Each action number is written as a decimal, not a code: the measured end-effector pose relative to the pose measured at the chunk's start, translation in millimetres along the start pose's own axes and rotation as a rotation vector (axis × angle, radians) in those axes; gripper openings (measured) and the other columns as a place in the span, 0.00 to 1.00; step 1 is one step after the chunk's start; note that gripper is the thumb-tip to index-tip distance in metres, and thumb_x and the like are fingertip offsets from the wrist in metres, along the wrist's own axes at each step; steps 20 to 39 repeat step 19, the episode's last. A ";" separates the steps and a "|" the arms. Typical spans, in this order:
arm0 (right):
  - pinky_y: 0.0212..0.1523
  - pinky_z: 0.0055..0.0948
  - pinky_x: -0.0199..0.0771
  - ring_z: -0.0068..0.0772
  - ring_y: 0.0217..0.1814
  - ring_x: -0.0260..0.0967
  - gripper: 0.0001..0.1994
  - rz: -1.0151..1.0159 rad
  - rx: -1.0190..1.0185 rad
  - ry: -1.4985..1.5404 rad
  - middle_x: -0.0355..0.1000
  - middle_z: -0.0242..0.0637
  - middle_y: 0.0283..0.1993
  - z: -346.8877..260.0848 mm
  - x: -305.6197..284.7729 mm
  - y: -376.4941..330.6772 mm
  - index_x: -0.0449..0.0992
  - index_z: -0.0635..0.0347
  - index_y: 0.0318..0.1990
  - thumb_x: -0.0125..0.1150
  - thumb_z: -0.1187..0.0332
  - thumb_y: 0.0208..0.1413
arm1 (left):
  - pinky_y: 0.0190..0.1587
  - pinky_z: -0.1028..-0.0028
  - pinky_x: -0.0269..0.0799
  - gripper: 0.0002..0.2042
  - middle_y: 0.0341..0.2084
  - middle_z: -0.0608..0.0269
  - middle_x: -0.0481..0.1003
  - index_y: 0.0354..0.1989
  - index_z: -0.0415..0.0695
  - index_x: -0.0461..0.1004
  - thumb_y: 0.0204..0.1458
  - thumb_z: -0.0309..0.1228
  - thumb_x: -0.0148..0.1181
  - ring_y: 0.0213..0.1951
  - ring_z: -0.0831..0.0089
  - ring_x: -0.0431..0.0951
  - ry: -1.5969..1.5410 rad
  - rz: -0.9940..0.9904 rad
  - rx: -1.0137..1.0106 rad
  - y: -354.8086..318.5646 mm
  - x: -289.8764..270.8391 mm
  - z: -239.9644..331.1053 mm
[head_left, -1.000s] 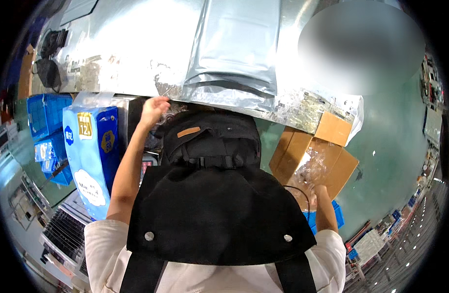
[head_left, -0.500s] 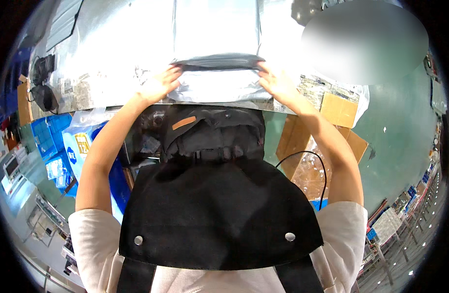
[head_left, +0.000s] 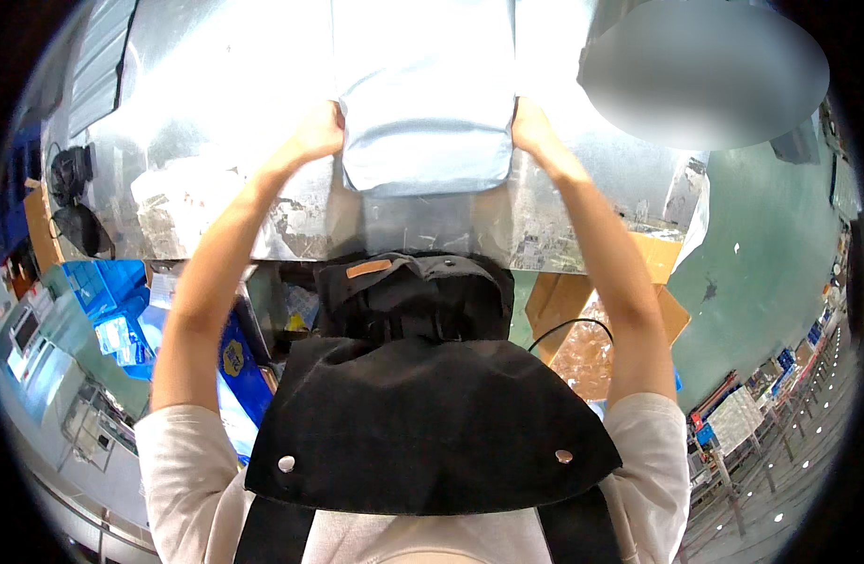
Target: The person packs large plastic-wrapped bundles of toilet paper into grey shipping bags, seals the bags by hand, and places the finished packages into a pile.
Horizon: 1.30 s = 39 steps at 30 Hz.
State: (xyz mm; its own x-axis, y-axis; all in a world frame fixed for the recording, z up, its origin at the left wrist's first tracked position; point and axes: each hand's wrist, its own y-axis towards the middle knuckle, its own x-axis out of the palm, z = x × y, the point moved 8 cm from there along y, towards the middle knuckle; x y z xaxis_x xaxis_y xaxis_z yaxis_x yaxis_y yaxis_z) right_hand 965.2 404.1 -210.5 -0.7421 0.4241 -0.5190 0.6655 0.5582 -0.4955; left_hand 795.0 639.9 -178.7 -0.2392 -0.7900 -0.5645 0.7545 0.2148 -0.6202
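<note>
A pale grey-blue, smooth sheet-like piece [head_left: 427, 141], folded over with a rounded near edge, lies lengthwise on the shiny metal table [head_left: 419, 226]. Whether it is cloth or a plastic bag I cannot make out. My left hand [head_left: 317, 133] grips its left side, the fingers curled in at the edge and partly hidden. Opposite it, my right hand [head_left: 533, 129] holds the right side in the same way, its fingertips out of sight behind the edge. Both forearms reach forward over the table's near edge.
A black cord-like device [head_left: 79, 226] sits at the table's left end. Below the near edge are blue crates [head_left: 103, 287] on the left and an open cardboard box [head_left: 582, 348] with clear plastic on the right. A black bag-like item [head_left: 422, 301] is against my front.
The dark opening fold between my hands no longer shows; the piece's near end is now folded over, smooth and rounded. My fingers, spread before, are curled at its sides. More near tabletop shows.
</note>
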 end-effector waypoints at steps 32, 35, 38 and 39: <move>0.65 0.28 0.20 0.39 0.70 0.21 0.46 0.146 -0.704 0.567 0.32 0.52 0.66 -145.6 -271.6 -176.4 0.39 0.72 0.61 0.53 0.60 0.33 | 0.35 0.81 0.67 0.16 0.33 0.61 0.72 0.37 0.40 0.71 0.48 0.40 0.50 0.31 0.77 0.72 -1.377 0.438 0.450 -86.7 -81.2 306.5; 0.65 0.28 0.20 0.39 0.70 0.21 0.46 0.146 -0.704 0.567 0.32 0.52 0.66 -145.6 -271.6 -176.4 0.39 0.72 0.61 0.53 0.60 0.33 | 0.35 0.81 0.67 0.16 0.33 0.61 0.72 0.37 0.40 0.71 0.48 0.40 0.50 0.31 0.77 0.72 -1.377 0.438 0.450 -86.7 -81.2 306.5; 0.65 0.28 0.20 0.39 0.70 0.21 0.46 0.146 -0.704 0.567 0.32 0.52 0.66 -145.6 -271.6 -176.4 0.39 0.72 0.61 0.53 0.60 0.33 | 0.35 0.81 0.67 0.16 0.33 0.61 0.72 0.37 0.40 0.71 0.48 0.40 0.50 0.31 0.77 0.72 -1.377 0.438 0.450 -86.7 -81.2 306.5; 0.65 0.28 0.20 0.39 0.70 0.21 0.46 0.146 -0.704 0.567 0.32 0.52 0.66 -145.6 -271.6 -176.4 0.39 0.72 0.61 0.53 0.60 0.33 | 0.35 0.81 0.67 0.16 0.33 0.61 0.72 0.37 0.40 0.71 0.48 0.40 0.50 0.31 0.77 0.72 -1.377 0.438 0.450 -86.7 -81.2 306.5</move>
